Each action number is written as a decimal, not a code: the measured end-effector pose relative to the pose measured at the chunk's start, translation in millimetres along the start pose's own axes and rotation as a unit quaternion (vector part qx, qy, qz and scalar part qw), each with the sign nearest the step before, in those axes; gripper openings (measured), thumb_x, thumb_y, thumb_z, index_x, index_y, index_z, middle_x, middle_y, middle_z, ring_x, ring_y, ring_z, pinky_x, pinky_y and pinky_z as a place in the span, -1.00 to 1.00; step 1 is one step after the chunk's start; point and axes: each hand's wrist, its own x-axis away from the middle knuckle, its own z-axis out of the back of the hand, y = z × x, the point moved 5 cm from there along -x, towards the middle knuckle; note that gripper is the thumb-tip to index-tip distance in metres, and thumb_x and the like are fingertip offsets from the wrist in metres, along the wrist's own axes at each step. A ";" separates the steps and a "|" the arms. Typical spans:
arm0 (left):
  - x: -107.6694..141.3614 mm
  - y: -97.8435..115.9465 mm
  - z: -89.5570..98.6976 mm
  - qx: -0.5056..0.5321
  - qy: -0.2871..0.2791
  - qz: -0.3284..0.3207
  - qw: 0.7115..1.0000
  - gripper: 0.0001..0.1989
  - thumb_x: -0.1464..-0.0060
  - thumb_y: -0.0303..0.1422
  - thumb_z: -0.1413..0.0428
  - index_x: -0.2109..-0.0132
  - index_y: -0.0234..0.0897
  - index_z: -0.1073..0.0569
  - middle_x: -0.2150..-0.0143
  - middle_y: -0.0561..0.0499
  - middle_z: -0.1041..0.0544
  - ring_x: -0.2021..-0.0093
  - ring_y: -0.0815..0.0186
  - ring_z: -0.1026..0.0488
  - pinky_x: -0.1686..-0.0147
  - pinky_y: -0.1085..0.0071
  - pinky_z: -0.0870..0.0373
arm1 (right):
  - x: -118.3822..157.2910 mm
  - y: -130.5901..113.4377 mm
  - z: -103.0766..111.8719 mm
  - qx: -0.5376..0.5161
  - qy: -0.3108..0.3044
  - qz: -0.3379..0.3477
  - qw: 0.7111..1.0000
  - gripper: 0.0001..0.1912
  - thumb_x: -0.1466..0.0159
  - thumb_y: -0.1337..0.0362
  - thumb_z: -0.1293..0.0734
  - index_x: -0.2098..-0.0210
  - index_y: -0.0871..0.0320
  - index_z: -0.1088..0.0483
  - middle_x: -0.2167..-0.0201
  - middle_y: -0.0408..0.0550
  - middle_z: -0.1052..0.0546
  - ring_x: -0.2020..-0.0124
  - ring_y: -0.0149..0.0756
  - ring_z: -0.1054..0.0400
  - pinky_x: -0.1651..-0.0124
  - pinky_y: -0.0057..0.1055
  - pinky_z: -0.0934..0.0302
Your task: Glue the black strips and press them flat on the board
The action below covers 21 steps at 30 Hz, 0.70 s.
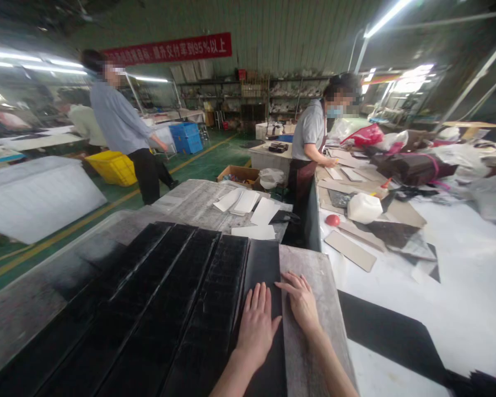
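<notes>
A long, smooth black strip (264,259) lies at the right end of a row of black strips (169,292) on the worktable. My left hand (257,322) rests flat on this strip, fingers stretched forward. At the strip's right edge, my right hand (300,298) touches the border with its fingertips, its fingers extended and partly bent. Neither hand grasps anything. The row's near ends run out of view at the bottom.
White cards (246,204) lie beyond the strips. On the right, a white table (471,264) bears a black sheet (388,328), a white jug (364,208) and grey boards. One co-worker (314,129) works at that table; another person (119,121) is at the left.
</notes>
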 end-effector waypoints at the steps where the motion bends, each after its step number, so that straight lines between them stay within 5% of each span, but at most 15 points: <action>1: 0.2 0.3 -0.3 0.000 0.004 -0.001 1.000 -0.36 -0.33 -0.13 0.07 -0.37 -0.49 -0.09 -0.42 -0.28 -0.02 -0.42 0.01 0.08 -0.36 0.02 -0.06 | -0.1 -1.1 -0.1 0.008 -0.001 0.001 1.000 -0.38 -0.22 0.58 -0.06 0.01 -0.12 -0.52 -0.17 -0.17 -0.43 -0.29 -0.23 -0.16 -0.38 0.01 0.10; 21: 9.6 3.2 8.7 0.008 -0.013 -0.014 1.000 -0.37 -0.35 -0.09 0.11 -0.36 -0.48 -0.12 -0.40 -0.26 -0.10 -0.40 0.04 -0.03 -0.36 0.01 -0.07 | 0.1 -5.5 0.0 0.016 0.010 0.001 1.000 -0.51 -0.31 0.50 -0.12 0.05 -0.13 -0.52 -0.16 -0.16 -0.43 -0.26 -0.22 -0.19 -0.37 -0.01 0.09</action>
